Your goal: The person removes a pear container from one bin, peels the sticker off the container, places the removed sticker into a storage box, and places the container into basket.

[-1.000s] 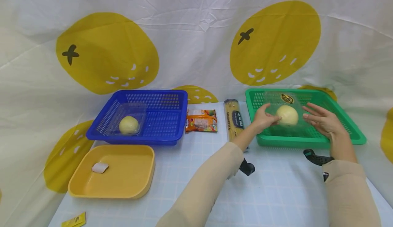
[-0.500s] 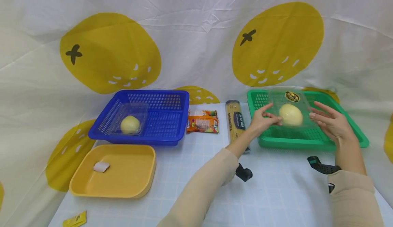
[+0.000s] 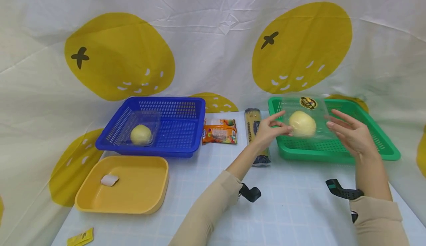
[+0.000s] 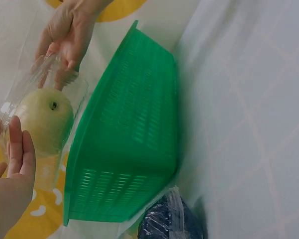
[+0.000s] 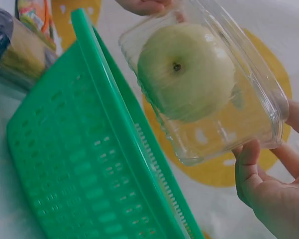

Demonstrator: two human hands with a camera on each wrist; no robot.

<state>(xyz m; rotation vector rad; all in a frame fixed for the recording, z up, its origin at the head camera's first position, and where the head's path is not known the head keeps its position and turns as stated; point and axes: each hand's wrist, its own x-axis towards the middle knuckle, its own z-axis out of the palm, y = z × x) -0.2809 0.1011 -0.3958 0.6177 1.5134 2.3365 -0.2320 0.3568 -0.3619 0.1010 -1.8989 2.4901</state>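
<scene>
The grip is two-handed, and both parts of it are clamped on the same thing. The left hand (image 3: 269,130) pinches one end of a clear box (image 5: 224,132) between thumb and fingers; the right hand (image 3: 354,135) holds the opposite end, thumb on one side and fingers on the other. The left forearm reaches in on a slant, the right one stands steeper, and the fingers of the right hand are spread. Between the hands, inside the box, sits a pale yellow fruit (image 5: 186,72) – nearer the left hand than the right. A round black-and-yellow label (image 3: 308,103) is stuck on the box (its lettering too blurred to read).

The box is held tilted over a green basket (image 3: 332,156). Just left of that lies a spaghetti pack (image 3: 251,125), the word "SPAGHETTI" partly legible along it, an arm covering some of the rest. Then comes an orange packet (image 3: 219,131) – print too small to make out – and a blue basket (image 3: 176,153) with a second boxed fruit (image 3: 141,134). Nearer on the counter (image 3: 283,216) are a yellow tray (image 3: 143,186) bearing a whitish scrap (image 3: 110,180), and a yellow sachet (image 3: 80,237).
</scene>
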